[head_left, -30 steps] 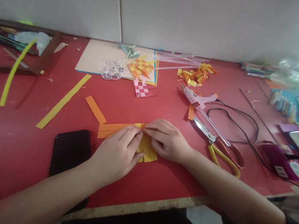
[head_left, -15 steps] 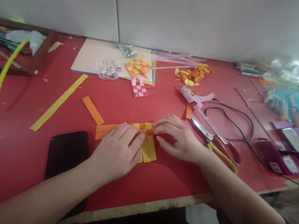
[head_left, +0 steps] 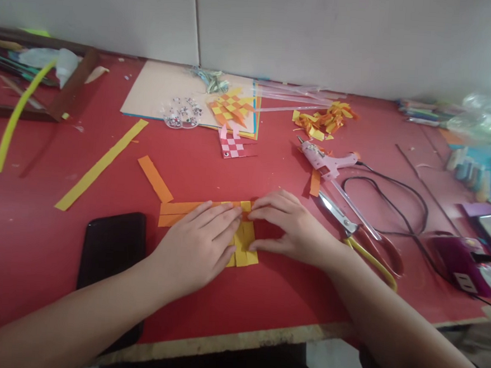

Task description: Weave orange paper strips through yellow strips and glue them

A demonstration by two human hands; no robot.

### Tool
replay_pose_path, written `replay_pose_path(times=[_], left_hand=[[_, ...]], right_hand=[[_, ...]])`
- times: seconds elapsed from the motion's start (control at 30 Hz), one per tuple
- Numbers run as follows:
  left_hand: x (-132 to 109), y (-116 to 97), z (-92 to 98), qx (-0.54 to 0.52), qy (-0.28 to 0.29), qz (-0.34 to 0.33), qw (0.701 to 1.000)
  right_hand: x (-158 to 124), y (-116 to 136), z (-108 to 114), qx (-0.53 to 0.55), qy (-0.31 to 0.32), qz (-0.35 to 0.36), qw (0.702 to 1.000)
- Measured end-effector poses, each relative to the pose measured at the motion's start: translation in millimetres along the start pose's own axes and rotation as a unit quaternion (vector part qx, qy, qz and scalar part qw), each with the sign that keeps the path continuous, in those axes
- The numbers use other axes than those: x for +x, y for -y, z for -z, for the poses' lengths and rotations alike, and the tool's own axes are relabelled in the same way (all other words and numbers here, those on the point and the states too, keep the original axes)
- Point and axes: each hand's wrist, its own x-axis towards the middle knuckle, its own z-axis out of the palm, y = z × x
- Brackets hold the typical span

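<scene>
Orange paper strips (head_left: pixel 176 213) lie crosswise, woven with yellow paper strips (head_left: pixel 247 251) that point toward me. My left hand (head_left: pixel 201 242) rests flat over the weave, fingers together and stretched out, hiding much of the crossing. At the weave's right edge is my right hand (head_left: pixel 293 229), fingers bent and thumb apart from them. Its fingertips touch the strips near the upper right corner. The right ends of the orange strips are hidden under that hand.
A black phone (head_left: pixel 112 247) lies left of the weave. Scissors (head_left: pixel 352 228) and a pink glue gun (head_left: pixel 326 161) with its cord are at right. Loose yellow (head_left: pixel 101 165) and orange strips (head_left: pixel 155 179) lie left. Behind are woven paper fish (head_left: pixel 233 144) and googly eyes (head_left: pixel 183 112).
My left fingers have straightened and flattened over the weave. My right fingers have come in against its edge, covering the orange end seen before. The view has shifted slightly.
</scene>
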Motion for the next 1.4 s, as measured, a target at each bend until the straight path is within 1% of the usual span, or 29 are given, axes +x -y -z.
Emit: replay_pose_path(times=[0.07, 0.2, 0.4, 0.47, 0.6, 0.77, 1.0, 1.13, 1.27, 1.4], left_hand=[[-0.1, 0.3, 0.3, 0.001, 0.006, -0.001, 1.000], [-0.1, 0.5, 1.2, -0.010, 0.014, -0.001, 1.000], [0.1, 1.6, 2.0, -0.019, 0.009, -0.002, 1.000], [0.2, 2.0, 2.2, -0.014, 0.011, -0.004, 1.000], [0.5, 2.0, 2.4, -0.009, 0.018, 0.001, 1.000], [0.3, 1.5, 2.5, -0.011, 0.018, 0.003, 1.000], [1.3, 1.6, 3.5, -0.036, 0.004, 0.002, 0.999], [1.0, 2.8, 2.2, -0.055, -0.003, 0.004, 0.998], [-0.5, 3.5, 0.2, -0.046, -0.003, -0.005, 0.999], [-1.3, 3.0, 0.1, -0.033, -0.004, -0.010, 0.999]], right_hand=[[0.5, 0.6, 0.9, 0.004, 0.011, -0.011, 1.000], [2.3, 0.4, -2.0, 0.005, 0.001, -0.025, 1.000], [5.2, 0.4, -4.9, 0.032, -0.053, -0.035, 0.997], [5.1, 1.2, -2.1, 0.033, -0.042, -0.031, 0.998], [3.4, 2.4, 3.8, 0.030, 0.003, -0.016, 0.999], [3.5, 2.4, 0.5, 0.007, 0.002, -0.023, 1.000], [5.4, -0.4, -5.5, 0.023, -0.034, -0.028, 0.999], [8.1, -0.3, -5.0, 0.035, -0.038, -0.043, 0.998], [10.6, 1.5, -6.2, 0.036, -0.056, -0.056, 0.996], [11.7, 2.1, -11.1, 0.031, -0.091, -0.067, 0.993]])
